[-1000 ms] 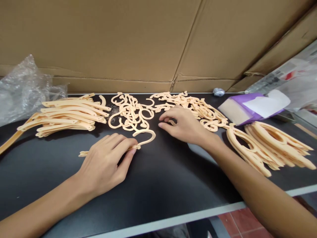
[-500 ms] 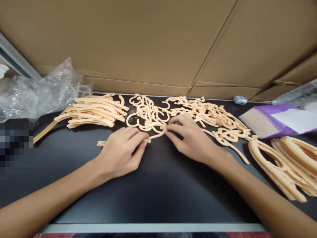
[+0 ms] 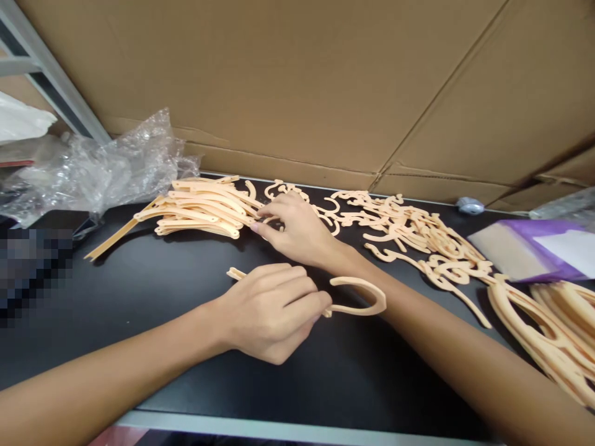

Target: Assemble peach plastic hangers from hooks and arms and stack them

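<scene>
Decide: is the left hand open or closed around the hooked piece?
Closed: the left hand grips the hooked piece, whose ends stick out on either side.

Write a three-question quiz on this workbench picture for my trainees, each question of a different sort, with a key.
1. True or false: the left hand grips a hooked hanger piece.
2. The right hand reaches to: A) the purple packet; B) the stack of curved bars; C) the plastic bag.
3. What material is the wall behind the black table?

Key: 1 true; 2 B; 3 cardboard.
</scene>
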Motion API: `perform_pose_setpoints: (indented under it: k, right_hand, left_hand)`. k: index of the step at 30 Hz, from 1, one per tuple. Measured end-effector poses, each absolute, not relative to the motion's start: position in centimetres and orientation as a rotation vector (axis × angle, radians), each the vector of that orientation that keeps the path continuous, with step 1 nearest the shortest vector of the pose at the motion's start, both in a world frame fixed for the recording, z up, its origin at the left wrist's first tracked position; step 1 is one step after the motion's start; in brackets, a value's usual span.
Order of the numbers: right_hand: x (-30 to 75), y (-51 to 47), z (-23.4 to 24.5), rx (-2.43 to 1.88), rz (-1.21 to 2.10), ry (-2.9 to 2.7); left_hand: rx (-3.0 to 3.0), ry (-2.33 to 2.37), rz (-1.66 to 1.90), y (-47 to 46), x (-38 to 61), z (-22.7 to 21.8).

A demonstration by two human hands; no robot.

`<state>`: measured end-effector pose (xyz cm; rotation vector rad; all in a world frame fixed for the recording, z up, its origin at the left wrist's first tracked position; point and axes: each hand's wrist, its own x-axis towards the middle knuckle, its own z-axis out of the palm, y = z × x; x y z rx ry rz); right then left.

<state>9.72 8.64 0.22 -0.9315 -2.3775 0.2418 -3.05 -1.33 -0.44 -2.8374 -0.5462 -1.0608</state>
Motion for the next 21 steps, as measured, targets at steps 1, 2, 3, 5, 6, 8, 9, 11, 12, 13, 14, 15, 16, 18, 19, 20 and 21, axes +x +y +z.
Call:
perform_pose_setpoints:
  k: [1,2,3,5,6,8,9,11,12,13,14,15,16,18,19,20,21]
  right_hand:
    - [9.1,8.8,0.1,-0.935,0.245,-2.387]
    - [8.6,9.0,-0.1,-0.936,0.243,-2.391]
    - [8.2,9.1,-0.3,-0.934,0.239,-2.387]
    - [7.9,9.1,-0.4,-0.928,0.231,-2.359]
    - [7.9,9.0,-0.4,-0.927,0.225,-2.335]
    - [8.2,8.9,0.0,-0.941,0.225,-2.276]
    - [8.5,8.7,0.3,-0.956,0.240,-2.248]
    - [9.8,8.3,1.1,-1.006,0.292,-2.189]
    - [10.7,8.0,1.5,-1.037,0.321,-2.157]
    - [11.8,7.6,1.8,-1.072,0.346,-2.119]
    - [13.1,7.2,2.2,-1.109,0.363,-2.082]
    - [14.5,6.8,2.4,-1.154,0.384,-2.040]
    - [16.1,6.3,2.6,-1.204,0.435,-2.010]
    - [19.3,5.3,2.7,-1.297,0.547,-1.961]
    - [20.8,4.8,2.7,-1.324,0.597,-1.951]
    - [22.2,4.5,2.6,-1.340,0.645,-1.968]
    - [23.5,4.2,2.5,-1.364,0.672,-1.986]
  left_hand:
    - [-2.831,-0.555,-1.054,-1.3,-3.0,-0.5]
    - [-2.826,-0.564,-1.051,-1.3,-3.0,-0.5]
    - [-2.823,-0.572,-1.051,-1.3,-3.0,-0.6]
    - [-2.819,-0.586,-1.060,-1.3,-3.0,-0.6]
    - [-2.816,-0.595,-1.063,-1.3,-3.0,-0.7]
    - [-2.803,-0.619,-1.053,-1.3,-3.0,-0.7]
    - [-2.792,-0.634,-1.043,-1.3,-3.0,-0.7]
    - [-2.763,-0.679,-1.024,-1.3,-3.1,-0.7]
    - [-2.746,-0.702,-1.024,-1.2,-3.1,-0.7]
    - [-2.730,-0.729,-1.028,-1.2,-3.1,-0.7]
    - [-2.713,-0.754,-1.039,-1.1,-3.2,-0.7]
    - [-2.699,-0.778,-1.051,-1.0,-3.2,-0.7]
    - [-2.687,-0.805,-1.063,-0.9,-3.2,-0.7]
    - [-2.682,-0.871,-1.082,-0.7,-3.3,-0.8]
    - [-2.692,-0.902,-1.094,-0.6,-3.3,-0.8]
    - [-2.705,-0.933,-1.107,-0.5,-3.4,-0.8]
    - [-2.724,-0.949,-1.123,-0.4,-3.4,-0.8]
